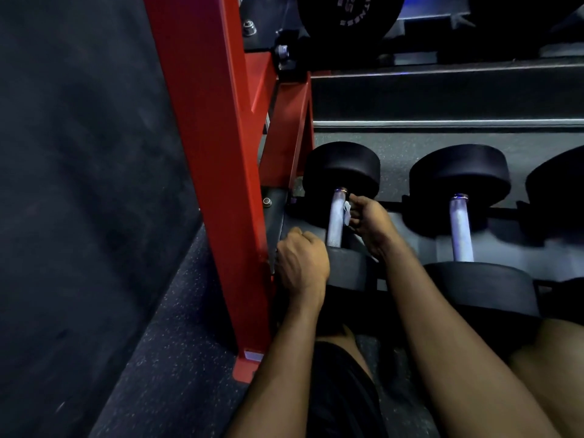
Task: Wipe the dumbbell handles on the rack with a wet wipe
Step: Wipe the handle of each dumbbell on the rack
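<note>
Pinched in the right hand [368,222] is a small white wet wipe [346,213]. Only a little bit of the wipe peeks out past the fingers. It touches the right side of the shiny handle [335,219], near the far end. That handle belongs to the first dumbbell [343,169], which lies on the bottom shelf in the middle of the frame.

The left hand [301,263] is curled up like a fist, between the red post [218,153] and the near end of that dumbbell. Its fingertips are hidden, so I cannot tell if it holds anything.

A second dumbbell [461,229] lies to the right and looks a bit blurry. A third dumbbell [559,184] is cut off by the right edge. A big weight [350,14] at the top is cut off too, and its white letters are too hard to read.
</note>
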The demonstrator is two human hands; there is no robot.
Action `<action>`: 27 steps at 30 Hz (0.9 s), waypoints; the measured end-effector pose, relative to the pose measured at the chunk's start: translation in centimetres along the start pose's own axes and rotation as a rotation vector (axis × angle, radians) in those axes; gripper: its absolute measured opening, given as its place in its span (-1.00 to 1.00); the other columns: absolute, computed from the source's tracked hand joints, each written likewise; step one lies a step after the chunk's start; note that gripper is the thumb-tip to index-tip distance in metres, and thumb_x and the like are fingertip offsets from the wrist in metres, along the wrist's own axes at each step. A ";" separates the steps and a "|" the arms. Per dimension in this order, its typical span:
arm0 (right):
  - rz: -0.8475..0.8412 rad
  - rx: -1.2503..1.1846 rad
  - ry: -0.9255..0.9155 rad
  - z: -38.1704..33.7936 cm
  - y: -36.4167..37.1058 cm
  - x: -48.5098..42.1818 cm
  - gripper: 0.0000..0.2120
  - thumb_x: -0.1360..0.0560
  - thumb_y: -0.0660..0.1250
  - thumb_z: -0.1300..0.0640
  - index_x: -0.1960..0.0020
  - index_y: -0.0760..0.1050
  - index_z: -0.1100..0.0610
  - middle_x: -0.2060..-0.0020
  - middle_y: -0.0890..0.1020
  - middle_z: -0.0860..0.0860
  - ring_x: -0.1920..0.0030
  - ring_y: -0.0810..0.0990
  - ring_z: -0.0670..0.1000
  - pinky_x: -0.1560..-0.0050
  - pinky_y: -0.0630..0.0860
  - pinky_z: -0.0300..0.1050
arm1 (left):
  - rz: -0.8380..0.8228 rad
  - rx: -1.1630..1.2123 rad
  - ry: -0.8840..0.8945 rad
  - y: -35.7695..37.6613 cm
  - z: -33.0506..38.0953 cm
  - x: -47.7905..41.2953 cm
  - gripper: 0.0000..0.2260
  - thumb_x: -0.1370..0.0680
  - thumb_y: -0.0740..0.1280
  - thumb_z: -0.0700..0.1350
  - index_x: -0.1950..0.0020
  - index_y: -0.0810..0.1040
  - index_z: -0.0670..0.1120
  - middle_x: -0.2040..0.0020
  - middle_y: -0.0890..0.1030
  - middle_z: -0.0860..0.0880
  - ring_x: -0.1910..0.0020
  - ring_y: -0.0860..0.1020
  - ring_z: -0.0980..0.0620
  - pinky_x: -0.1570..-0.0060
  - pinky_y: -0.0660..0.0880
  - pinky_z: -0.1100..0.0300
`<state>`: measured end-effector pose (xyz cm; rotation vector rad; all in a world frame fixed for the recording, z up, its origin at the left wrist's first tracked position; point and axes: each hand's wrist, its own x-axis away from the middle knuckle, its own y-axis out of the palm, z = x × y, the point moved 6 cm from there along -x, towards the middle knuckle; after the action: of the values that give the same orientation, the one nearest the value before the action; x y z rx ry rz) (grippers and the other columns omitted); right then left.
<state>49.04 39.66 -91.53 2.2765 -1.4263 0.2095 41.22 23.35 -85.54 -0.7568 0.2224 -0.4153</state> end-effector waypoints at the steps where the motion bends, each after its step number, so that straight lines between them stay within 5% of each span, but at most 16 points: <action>1: 0.010 -0.007 -0.006 -0.1 0.4 0.0 -0.72 -0.61 0.19 0.10 0.28 0.40 0.03 0.53 0.40 -0.09 0.54 0.30 -0.15 0.49 0.17 -0.30 | 0.000 0.002 0.001 0.0 0.0 0.0 -0.75 -0.57 0.17 -0.15 0.01 0.63 -0.18 0.03 0.64 -0.26 0.02 0.60 -0.30 0.13 0.48 -0.03; 8: -0.038 0.086 -0.020 0.0 -0.1 0.2 -0.64 -0.65 0.11 -0.05 0.28 0.38 0.04 0.51 0.43 -0.09 0.51 0.39 -0.14 0.38 0.32 -0.26 | 0.008 0.008 0.008 0.1 0.0 -0.1 -0.75 -0.56 0.17 -0.16 0.02 0.64 -0.18 0.03 0.64 -0.26 0.03 0.59 -0.30 0.13 0.48 -0.04; 12: -0.069 -0.094 0.044 0.2 1.4 0.1 -0.55 -0.67 0.06 -0.06 0.21 0.47 0.19 0.49 0.57 0.03 0.47 0.56 -0.06 0.38 0.48 -0.25 | 0.004 0.011 0.002 0.0 0.0 0.0 -0.75 -0.56 0.17 -0.15 0.00 0.64 -0.18 0.02 0.64 -0.26 0.02 0.59 -0.31 0.12 0.49 -0.05; 17: -0.175 0.018 0.145 1.3 0.1 0.5 -0.20 -0.57 -0.04 -0.35 -0.09 0.57 0.36 -0.03 0.59 0.30 0.01 0.55 0.19 -0.11 0.44 0.00 | 0.008 0.008 0.011 0.1 -0.1 -0.1 -0.75 -0.56 0.17 -0.16 0.00 0.63 -0.19 0.04 0.64 -0.28 0.02 0.59 -0.32 0.12 0.49 -0.06; 20: -0.165 -0.030 0.176 0.7 1.2 0.7 -0.10 -0.55 -0.07 -0.39 -0.28 0.45 0.43 -0.21 0.52 0.36 -0.15 0.54 0.24 -0.38 0.35 0.04 | 0.010 0.010 0.008 0.1 -0.1 -0.1 -0.74 -0.56 0.17 -0.16 0.01 0.63 -0.20 0.04 0.64 -0.28 0.02 0.59 -0.32 0.11 0.48 -0.06; 23: -0.147 -0.073 0.168 0.7 1.8 0.2 -0.18 -0.55 -0.04 -0.38 -0.30 0.45 0.34 -0.05 0.62 0.21 0.00 0.62 0.12 -0.16 0.51 -0.08 | 0.007 0.007 0.002 0.1 -0.1 -0.1 -0.74 -0.56 0.16 -0.15 0.01 0.64 -0.19 0.03 0.64 -0.28 0.02 0.59 -0.31 0.10 0.49 -0.06; 27: -0.212 0.122 0.244 1.7 0.7 0.7 -0.10 -0.54 -0.04 -0.41 -0.28 0.46 0.42 -0.10 0.56 0.34 -0.05 0.57 0.24 -0.26 0.45 0.03 | 0.007 0.017 0.005 0.0 -0.1 -0.2 -0.76 -0.55 0.18 -0.16 0.03 0.63 -0.20 0.05 0.64 -0.28 0.03 0.59 -0.32 0.13 0.46 -0.06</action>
<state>48.55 38.05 -92.56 2.3831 -1.0682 0.4999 41.07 23.41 -85.61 -0.7385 0.2264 -0.4122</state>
